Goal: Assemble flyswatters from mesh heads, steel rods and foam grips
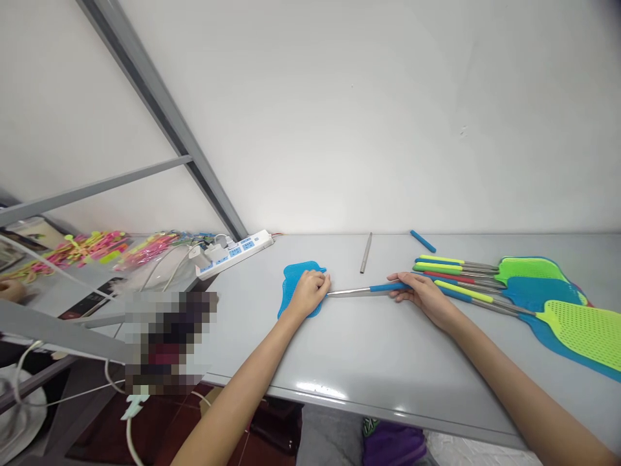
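A blue fly swatter (347, 292) with a metal shaft lies across the table between my hands. My left hand (310, 290) is closed around the neck, where the shaft meets the blue mesh head (292, 278). At the other end, my right hand (418, 292) holds the tip of the blue handle (383, 287) between thumb and fingers. Close to the right hand lies a pile of fly swatters with green, blue and yellow heads (585, 327), their handles pointing toward me from the right. Behind the held swatter rest a bare metal tube (367, 252) and a loose blue grip (423, 241).
A white power strip (235, 254) with plugs and cables sits at the table's left end. Grey metal frame bars (160, 97) rise there. Beyond them, colourful plastic items (97, 249) cover another surface, with part of a person's hand (12, 291) at the edge. A white wall stands behind.
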The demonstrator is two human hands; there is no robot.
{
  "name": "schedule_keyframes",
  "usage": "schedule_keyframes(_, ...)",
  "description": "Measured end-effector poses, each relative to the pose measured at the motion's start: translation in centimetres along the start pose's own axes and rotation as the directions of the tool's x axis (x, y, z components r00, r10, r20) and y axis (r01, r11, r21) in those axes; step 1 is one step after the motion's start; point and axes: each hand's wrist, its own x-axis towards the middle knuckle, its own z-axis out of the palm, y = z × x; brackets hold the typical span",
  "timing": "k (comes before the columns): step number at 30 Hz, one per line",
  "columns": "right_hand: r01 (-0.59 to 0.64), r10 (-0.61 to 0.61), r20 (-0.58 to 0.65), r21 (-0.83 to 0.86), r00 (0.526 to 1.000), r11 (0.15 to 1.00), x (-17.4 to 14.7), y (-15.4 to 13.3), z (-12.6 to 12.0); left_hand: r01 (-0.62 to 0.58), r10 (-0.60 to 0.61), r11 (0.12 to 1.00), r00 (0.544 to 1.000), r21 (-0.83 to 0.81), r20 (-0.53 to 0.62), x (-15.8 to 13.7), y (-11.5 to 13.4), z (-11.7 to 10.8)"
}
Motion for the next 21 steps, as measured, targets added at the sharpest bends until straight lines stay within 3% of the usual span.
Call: schedule_keyframes(21,-0.009,0.022,0.08,-0.156,0.997,0.988,-0.3,-0.43,0.26,-0.023,0.023,1.0,0.997,0.002,-0.07,-0.06,0.12,-0.15)
